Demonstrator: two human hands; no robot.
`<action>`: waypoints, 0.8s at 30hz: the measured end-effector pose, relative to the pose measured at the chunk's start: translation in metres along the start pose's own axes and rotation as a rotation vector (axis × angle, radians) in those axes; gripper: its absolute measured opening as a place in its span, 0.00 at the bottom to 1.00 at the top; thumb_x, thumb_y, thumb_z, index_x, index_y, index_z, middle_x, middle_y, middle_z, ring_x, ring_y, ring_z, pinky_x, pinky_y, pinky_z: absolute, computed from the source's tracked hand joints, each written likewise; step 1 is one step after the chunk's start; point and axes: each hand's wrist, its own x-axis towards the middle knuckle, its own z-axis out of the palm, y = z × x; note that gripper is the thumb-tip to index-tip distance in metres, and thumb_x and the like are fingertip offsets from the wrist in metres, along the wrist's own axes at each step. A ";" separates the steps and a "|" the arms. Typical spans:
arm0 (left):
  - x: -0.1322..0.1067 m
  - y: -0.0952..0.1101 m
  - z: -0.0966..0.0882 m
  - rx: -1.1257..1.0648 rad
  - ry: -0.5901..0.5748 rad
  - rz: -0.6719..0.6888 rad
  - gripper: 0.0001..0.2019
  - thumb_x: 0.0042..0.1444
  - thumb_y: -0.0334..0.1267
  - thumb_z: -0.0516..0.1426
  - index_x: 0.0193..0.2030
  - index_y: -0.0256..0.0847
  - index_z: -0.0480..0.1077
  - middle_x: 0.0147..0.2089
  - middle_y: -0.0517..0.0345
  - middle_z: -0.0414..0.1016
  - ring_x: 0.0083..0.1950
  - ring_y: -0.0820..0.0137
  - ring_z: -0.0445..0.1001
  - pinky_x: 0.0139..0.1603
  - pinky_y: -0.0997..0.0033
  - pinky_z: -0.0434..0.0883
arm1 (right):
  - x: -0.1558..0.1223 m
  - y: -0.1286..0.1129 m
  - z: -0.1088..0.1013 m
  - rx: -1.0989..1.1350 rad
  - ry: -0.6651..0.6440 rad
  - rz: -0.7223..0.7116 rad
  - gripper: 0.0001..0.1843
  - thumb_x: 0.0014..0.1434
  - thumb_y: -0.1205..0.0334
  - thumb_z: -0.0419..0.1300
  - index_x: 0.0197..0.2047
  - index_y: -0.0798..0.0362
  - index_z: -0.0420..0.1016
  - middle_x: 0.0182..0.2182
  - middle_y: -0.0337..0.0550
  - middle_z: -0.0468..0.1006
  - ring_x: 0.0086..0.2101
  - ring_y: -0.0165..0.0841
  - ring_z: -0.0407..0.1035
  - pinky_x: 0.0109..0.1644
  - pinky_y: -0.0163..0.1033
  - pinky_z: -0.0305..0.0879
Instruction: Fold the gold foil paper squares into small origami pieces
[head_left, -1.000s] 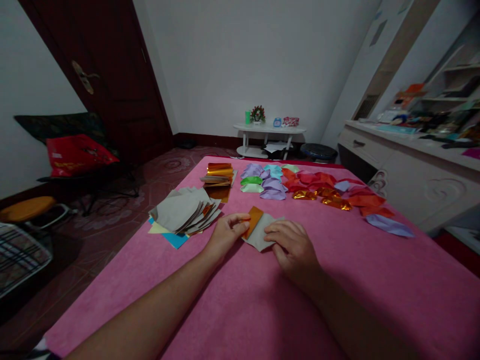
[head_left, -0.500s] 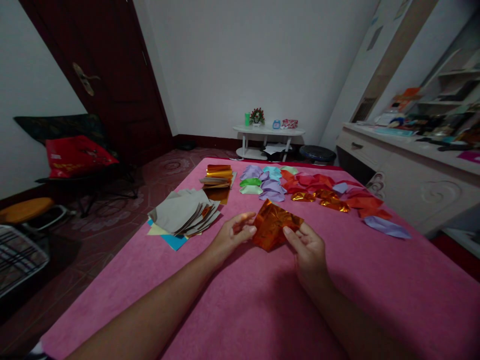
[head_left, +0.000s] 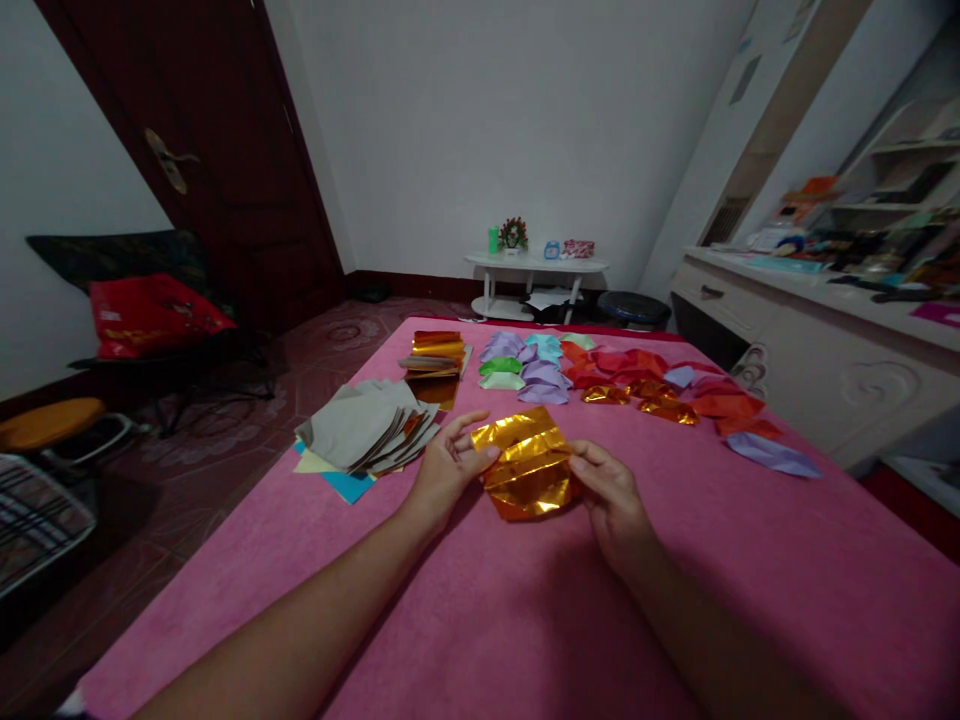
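A sheet of shiny gold foil paper (head_left: 526, 465), creased across its face, is held up between my hands over the pink tablecloth (head_left: 480, 620). My left hand (head_left: 452, 465) pinches its left edge with thumb and fingers. At the right edge, my right hand (head_left: 606, 485) grips the same sheet, its fingertips partly behind the foil. Left of my hands lies a fanned stack of grey-backed paper (head_left: 360, 420), with blue and yellow sheets beneath. Just behind that stands a pile of gold foil sheets (head_left: 437, 360).
Folded paper pieces in purple (head_left: 545, 382), green (head_left: 500, 366), red (head_left: 622, 365) and gold (head_left: 667, 408) spread over the table's far right. Beyond are a small white table (head_left: 536, 262) and a dark round stool (head_left: 634, 308). A white cabinet (head_left: 832, 350) stands at right, a chair with a red bag (head_left: 154, 315) at left.
The foil sheet has turned from a dark, tilted angle to a brighter face with crease lines showing. Both hands have shifted their grip on its edges slightly.
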 end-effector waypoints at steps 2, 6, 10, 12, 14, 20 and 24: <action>-0.001 0.001 0.002 0.020 -0.029 0.022 0.31 0.43 0.36 0.68 0.55 0.39 0.66 0.47 0.46 0.77 0.43 0.64 0.77 0.43 0.68 0.73 | 0.003 -0.006 -0.004 -0.030 0.022 0.004 0.12 0.56 0.52 0.60 0.37 0.52 0.75 0.32 0.43 0.79 0.32 0.35 0.72 0.37 0.38 0.68; -0.004 0.001 0.006 0.053 -0.078 0.001 0.27 0.42 0.36 0.68 0.51 0.36 0.71 0.48 0.45 0.77 0.43 0.62 0.77 0.43 0.66 0.73 | 0.009 -0.011 -0.009 -0.074 0.092 0.027 0.15 0.51 0.52 0.65 0.38 0.52 0.73 0.33 0.42 0.78 0.30 0.33 0.71 0.34 0.35 0.66; -0.006 0.001 0.007 0.157 -0.100 -0.033 0.21 0.44 0.37 0.67 0.47 0.35 0.76 0.42 0.46 0.79 0.37 0.64 0.77 0.39 0.66 0.73 | 0.011 -0.008 -0.011 -0.128 0.114 -0.004 0.20 0.43 0.56 0.70 0.37 0.52 0.70 0.32 0.41 0.78 0.30 0.33 0.71 0.34 0.36 0.67; -0.006 0.001 0.007 0.248 -0.080 0.012 0.16 0.46 0.38 0.65 0.43 0.35 0.78 0.40 0.46 0.79 0.36 0.65 0.76 0.38 0.68 0.72 | 0.011 -0.006 -0.010 -0.183 0.135 -0.044 0.17 0.43 0.57 0.70 0.34 0.52 0.70 0.28 0.39 0.76 0.28 0.30 0.70 0.33 0.34 0.66; -0.005 0.002 0.006 0.318 -0.060 0.085 0.12 0.48 0.38 0.64 0.38 0.35 0.79 0.39 0.47 0.79 0.37 0.66 0.75 0.38 0.70 0.71 | 0.010 -0.005 -0.008 -0.244 0.153 -0.084 0.15 0.43 0.57 0.70 0.31 0.53 0.70 0.25 0.37 0.74 0.26 0.28 0.68 0.30 0.32 0.64; -0.003 0.001 0.002 0.390 -0.030 0.160 0.13 0.49 0.36 0.63 0.42 0.36 0.79 0.45 0.47 0.77 0.44 0.64 0.74 0.43 0.69 0.70 | 0.009 -0.004 -0.006 -0.332 0.152 -0.097 0.15 0.44 0.52 0.68 0.29 0.54 0.74 0.25 0.41 0.75 0.26 0.31 0.68 0.29 0.33 0.65; 0.000 -0.003 -0.002 0.390 -0.037 0.199 0.17 0.48 0.35 0.64 0.47 0.37 0.77 0.49 0.46 0.75 0.49 0.61 0.72 0.49 0.65 0.69 | 0.008 -0.001 -0.007 -0.289 0.071 -0.055 0.16 0.45 0.54 0.69 0.34 0.54 0.76 0.29 0.42 0.78 0.29 0.32 0.71 0.33 0.34 0.68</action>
